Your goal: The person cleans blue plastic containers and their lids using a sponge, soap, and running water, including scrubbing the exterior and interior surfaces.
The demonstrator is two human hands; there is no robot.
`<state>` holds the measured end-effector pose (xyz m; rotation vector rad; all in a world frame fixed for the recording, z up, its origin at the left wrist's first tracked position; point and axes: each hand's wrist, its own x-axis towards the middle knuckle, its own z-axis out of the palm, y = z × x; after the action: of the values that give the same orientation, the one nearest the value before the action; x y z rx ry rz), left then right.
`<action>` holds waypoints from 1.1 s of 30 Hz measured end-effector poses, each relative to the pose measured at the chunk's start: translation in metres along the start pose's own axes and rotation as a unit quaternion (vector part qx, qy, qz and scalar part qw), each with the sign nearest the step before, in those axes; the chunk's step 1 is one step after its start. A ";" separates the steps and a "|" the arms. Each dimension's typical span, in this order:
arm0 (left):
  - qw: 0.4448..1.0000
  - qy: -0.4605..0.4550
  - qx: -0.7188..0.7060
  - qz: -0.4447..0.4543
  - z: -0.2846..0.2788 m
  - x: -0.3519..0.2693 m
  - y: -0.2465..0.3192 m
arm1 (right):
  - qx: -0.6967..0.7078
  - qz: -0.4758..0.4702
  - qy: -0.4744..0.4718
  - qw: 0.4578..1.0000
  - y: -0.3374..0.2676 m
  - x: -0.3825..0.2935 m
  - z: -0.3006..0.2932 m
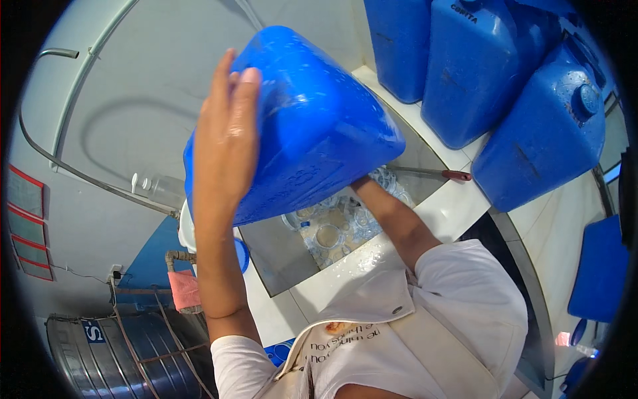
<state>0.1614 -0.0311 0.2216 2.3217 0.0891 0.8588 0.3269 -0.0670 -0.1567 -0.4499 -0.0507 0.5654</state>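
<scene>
A wet blue plastic jug (319,114) is tilted above a sink basin (279,259) in front of me. My left hand (232,124) lies flat against the jug's left side, near its upper end, fingers pointing up. My right forearm reaches beneath the jug on the right; the right hand itself is hidden behind it. Below, soapy water with bubbles (344,232) and clear round pieces lies in the basin. A small blue cap-like piece (305,224) is among them.
Several large blue jugs (468,75) stand on the tiled ledge at the upper right. A tool with a red handle (456,175) lies across the basin's right corner. A clear pump bottle (167,189), a pipe with a pink cloth (184,289) and a ribbed metal tank (124,354) are at left.
</scene>
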 end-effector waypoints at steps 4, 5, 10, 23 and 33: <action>0.980 0.026 -0.122 -0.154 -0.044 -0.022 -0.047 | -0.062 -0.049 -0.032 0.996 -0.078 0.014 -0.018; 0.972 0.043 -0.107 -0.204 -0.054 -0.034 -0.070 | -0.100 -0.070 -0.036 0.992 -0.106 0.017 -0.021; 0.964 0.079 0.101 -0.232 -0.061 -0.072 -0.156 | -0.764 -0.121 0.078 0.629 -0.138 -0.002 0.084; 0.948 -0.224 0.197 -0.112 0.151 -0.063 -0.231 | -0.865 -0.100 -0.316 0.377 -0.089 0.039 0.123; 0.900 0.084 0.427 -0.036 0.243 -0.050 -0.243 | -0.526 0.303 -0.161 0.778 -0.119 0.071 0.213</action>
<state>0.3060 0.0113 -0.0915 2.9981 0.7584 1.1320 0.4114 -0.0342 0.0804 -1.4980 -0.5940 1.2477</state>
